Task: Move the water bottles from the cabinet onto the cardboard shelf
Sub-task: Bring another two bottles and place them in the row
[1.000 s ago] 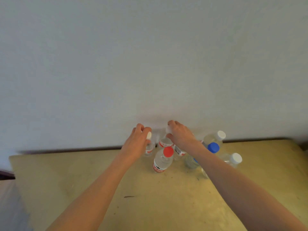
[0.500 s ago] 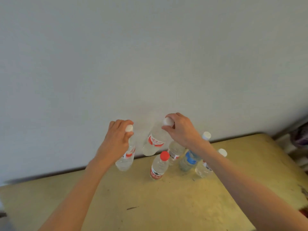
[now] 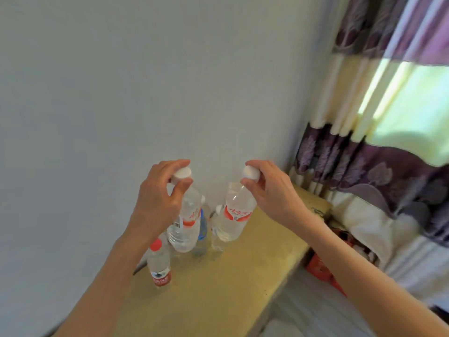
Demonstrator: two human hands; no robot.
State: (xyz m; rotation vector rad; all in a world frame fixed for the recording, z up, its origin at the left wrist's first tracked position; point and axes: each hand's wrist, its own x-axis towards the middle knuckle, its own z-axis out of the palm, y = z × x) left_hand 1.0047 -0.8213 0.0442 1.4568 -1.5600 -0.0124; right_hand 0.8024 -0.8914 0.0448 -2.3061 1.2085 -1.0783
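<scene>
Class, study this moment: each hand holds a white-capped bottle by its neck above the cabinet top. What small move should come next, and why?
Probably carry both bottles away toward the shelf, which is out of view. The left hand and right hand each grip a lifted bottle, left bottle, right bottle, hanging clear of the cabinet top, where the red-capped bottle stands.

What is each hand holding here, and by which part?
Left hand pinches a white-capped water bottle at its neck, below the cap. Right hand pinches a second white-capped bottle by its cap.

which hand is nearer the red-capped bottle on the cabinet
Left. The left hand holds a bottle just above the red-capped bottle; the right hand is farther right.
</scene>
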